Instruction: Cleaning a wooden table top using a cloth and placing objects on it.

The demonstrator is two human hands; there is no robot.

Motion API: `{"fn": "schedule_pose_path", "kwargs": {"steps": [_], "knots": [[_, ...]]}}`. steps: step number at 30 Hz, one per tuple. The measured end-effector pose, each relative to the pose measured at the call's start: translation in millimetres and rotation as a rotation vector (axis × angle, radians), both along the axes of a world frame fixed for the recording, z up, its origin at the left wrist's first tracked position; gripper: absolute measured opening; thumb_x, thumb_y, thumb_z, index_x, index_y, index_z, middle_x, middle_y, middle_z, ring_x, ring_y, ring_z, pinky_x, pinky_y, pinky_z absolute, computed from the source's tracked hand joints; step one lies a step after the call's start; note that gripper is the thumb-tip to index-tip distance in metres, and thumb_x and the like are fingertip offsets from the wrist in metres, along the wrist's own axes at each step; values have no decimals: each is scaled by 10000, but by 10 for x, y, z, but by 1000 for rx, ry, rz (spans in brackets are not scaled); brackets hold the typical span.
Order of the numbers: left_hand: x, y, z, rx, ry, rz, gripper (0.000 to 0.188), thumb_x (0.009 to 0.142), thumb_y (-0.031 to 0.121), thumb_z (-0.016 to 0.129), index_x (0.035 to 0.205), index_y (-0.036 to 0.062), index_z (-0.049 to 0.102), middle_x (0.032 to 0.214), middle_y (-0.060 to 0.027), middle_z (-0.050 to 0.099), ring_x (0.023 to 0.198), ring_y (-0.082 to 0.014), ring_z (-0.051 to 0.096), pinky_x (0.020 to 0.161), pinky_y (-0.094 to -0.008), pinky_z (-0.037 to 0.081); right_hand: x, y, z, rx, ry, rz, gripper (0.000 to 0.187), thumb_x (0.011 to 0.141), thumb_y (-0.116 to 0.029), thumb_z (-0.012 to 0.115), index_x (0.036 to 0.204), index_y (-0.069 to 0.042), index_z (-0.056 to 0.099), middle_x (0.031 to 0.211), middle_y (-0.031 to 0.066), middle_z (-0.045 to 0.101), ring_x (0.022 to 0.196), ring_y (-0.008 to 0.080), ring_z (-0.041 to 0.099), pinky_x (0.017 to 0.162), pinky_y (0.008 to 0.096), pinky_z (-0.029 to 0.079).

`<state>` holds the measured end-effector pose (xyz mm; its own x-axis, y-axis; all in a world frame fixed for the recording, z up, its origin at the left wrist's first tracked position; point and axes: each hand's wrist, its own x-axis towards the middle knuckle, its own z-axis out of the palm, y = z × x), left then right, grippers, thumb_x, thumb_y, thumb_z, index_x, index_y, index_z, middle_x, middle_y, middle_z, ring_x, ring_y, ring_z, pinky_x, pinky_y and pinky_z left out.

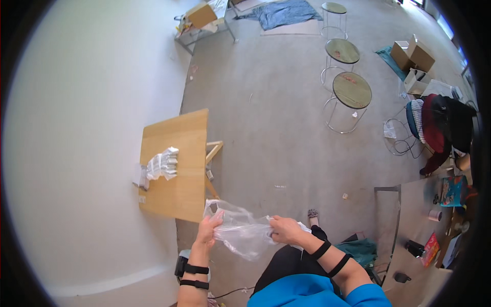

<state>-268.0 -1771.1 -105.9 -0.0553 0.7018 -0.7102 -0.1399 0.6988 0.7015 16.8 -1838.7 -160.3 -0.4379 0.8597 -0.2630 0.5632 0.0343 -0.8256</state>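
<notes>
plastic [244, 236], thin and clear like a bag, spans the gap between two bare hands, held up in the air before the person's lap and just off the lower right corner of a pale wooden table [186, 134]; whether it touches that corner i cannot tell. the left hand [208, 229] has its grip closed on the left end, fingers curled over the film. the right hand [286, 229] has its grip pinched shut on the right end, thumb against fingers. the middle part sags in loose creases. on the table lies a bundle of clear-wrapped packs [163, 162], well apart from both hands. three round stools [352, 90] stand in a row on the grey floor [271, 138], with an open cardboard box [412, 56] to their right.
</notes>
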Motion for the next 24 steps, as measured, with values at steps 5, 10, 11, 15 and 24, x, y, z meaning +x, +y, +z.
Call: {"fn": "schedule_pose_path", "kwargs": {"steps": [5, 10, 11, 15, 24], "knots": [[323, -165, -124, 22, -303, 197, 392, 826, -1, 574, 1203, -45, 477, 1208, -119, 569, 1043, -220, 563, 933, -356, 452, 305, -108, -19, 93, 105, -229, 413, 690, -120, 579, 1099, -59, 588, 1118, 167, 590, 910, 363, 600, 765, 420, 501], [346, -331, -582, -10, -298, 276, 266, 884, 85, 553, 1138, 8, 536, 1112, -73, 612, 1010, -179, 567, 884, -318, 460, 701, -43, -173, 96, -86, -280, 471, 706, -116, 580, 1176, -89, 562, 1103, 175, 609, 881, 354, 618, 761, 398, 510], [302, -410, -661, -27, -250, 355, 230, 904, 124, 545, 1110, 21, 554, 1080, -66, 623, 1000, -163, 568, 854, -299, 467, 737, 5, -133, -25, -19, -291, 477, 705, -121, 586, 1180, -94, 564, 1076, 177, 621, 873, 345, 624, 760, 388, 509], [54, -672, -920, 111, -444, 612, 212, 918, 212, 543, 1072, 68, 572, 1066, -72, 629, 989, -173, 574, 820, -327, 476, 748, 228, -131, -191, 70, -261, 486, 700, -141, 611, 1184, -103, 576, 963, 180, 652, 827, 296, 647, 767, 347, 503], [-334, -1207, -163, 86, 419, -579, 472, 843, 402, 626, 1078, -7, 615, 881, -67, 640, 776, -135, 567, 702, -281, 476, 401, 1377, -24, -783, 917, -273, 306, 827, -143, 580, 1097, -1, 594, 995, 109, 643, 848, 227, 642, 774, 344, 518]]}}
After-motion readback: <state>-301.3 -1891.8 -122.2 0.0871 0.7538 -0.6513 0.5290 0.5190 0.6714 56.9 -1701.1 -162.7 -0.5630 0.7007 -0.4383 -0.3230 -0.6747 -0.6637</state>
